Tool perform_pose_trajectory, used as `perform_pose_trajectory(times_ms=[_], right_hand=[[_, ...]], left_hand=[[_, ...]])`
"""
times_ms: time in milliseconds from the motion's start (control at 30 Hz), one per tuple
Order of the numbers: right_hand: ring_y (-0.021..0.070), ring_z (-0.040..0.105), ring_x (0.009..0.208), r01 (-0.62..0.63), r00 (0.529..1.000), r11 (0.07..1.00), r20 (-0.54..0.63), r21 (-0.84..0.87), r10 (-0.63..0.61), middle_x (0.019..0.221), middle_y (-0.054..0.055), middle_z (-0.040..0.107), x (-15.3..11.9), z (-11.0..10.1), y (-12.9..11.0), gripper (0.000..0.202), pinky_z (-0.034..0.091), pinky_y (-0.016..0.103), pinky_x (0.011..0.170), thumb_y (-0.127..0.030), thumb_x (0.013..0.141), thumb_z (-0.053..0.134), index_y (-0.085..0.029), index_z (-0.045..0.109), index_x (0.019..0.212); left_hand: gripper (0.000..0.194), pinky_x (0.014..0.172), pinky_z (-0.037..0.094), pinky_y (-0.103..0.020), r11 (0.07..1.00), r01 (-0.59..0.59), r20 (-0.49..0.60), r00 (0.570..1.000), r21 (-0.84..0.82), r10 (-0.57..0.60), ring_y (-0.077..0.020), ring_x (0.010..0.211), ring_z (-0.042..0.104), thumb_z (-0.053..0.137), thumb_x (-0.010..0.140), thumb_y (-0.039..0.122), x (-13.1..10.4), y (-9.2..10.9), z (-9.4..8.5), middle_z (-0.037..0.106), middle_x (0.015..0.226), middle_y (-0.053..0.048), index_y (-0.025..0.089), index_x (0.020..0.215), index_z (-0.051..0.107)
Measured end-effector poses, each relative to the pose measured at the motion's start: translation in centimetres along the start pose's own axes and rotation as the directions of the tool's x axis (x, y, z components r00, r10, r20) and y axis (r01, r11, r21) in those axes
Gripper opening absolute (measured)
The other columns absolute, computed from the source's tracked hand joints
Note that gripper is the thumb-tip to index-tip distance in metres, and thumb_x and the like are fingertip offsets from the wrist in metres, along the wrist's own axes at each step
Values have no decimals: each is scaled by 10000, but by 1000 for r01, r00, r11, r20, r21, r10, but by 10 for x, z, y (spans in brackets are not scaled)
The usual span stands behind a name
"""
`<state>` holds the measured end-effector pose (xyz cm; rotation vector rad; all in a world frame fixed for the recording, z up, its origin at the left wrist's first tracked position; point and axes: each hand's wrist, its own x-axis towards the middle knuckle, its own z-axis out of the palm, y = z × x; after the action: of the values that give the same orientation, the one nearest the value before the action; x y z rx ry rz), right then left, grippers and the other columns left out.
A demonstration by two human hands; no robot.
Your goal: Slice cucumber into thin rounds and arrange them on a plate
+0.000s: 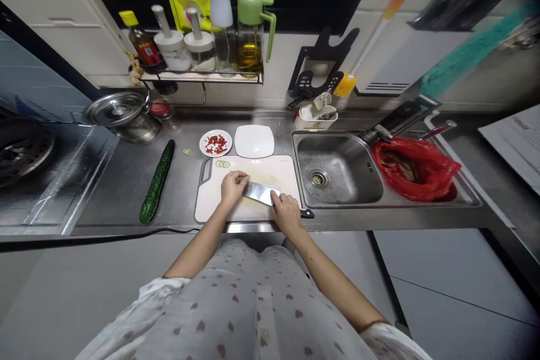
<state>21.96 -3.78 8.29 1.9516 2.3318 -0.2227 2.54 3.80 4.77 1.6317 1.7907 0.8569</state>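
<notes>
Two hands [233, 187], steel knife [260, 193]

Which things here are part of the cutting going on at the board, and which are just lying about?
In use: right hand gripping the cleaver; left hand pressed down beside the blade; cutting board; cucumber slices.

Lying about: whole cucumber, dish of red bits, white plate, sink, red bag.

Steel counter [126, 191] w/ white cutting board [211, 199] at front. Left of board: whole cucumber [157, 183]. Behind board: red-chili dish [215, 143], empty white plate [253, 141], one stray cucumber slice [188, 151]. Right of board: sink [337, 171].
</notes>
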Motion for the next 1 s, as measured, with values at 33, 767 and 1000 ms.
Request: perform_pose_trajectory(times_ms=[33, 767, 1000], right_hand=[[224, 469, 904, -7, 1000, 1000, 7, 1, 7, 971, 113, 586, 0, 0, 1, 460, 277, 321, 760, -199, 875, 476, -179, 474, 1334], [218, 488, 941, -45, 998, 998, 50, 45, 43, 1002, 99, 596, 10, 2, 8, 441, 304, 305, 800, -252, 880, 477, -188, 468, 1317], [217, 495, 931, -56, 998, 995, 27, 78, 54, 989, 99, 602, 12, 4, 9, 454, 312, 304, 814, -246, 860, 487, -175, 493, 1309]], left_hand=[[211, 758, 453, -285, 995, 93, -40, 995, -22, -94, -160, 778, 597, 578, 804, 384, 5, -5, 0, 672, 864, -27, 223, 882, 691], [206, 927, 341, -434, 931, 281, -217, 948, 234, -231, -283, 1054, 490, 547, 802, 328, 59, -42, -2, 638, 991, -104, 220, 923, 675], [255, 925, 353, -434, 934, 273, -243, 946, 230, -217, -292, 1047, 494, 573, 793, 357, 52, -36, -10, 650, 1017, -83, 252, 993, 690]])
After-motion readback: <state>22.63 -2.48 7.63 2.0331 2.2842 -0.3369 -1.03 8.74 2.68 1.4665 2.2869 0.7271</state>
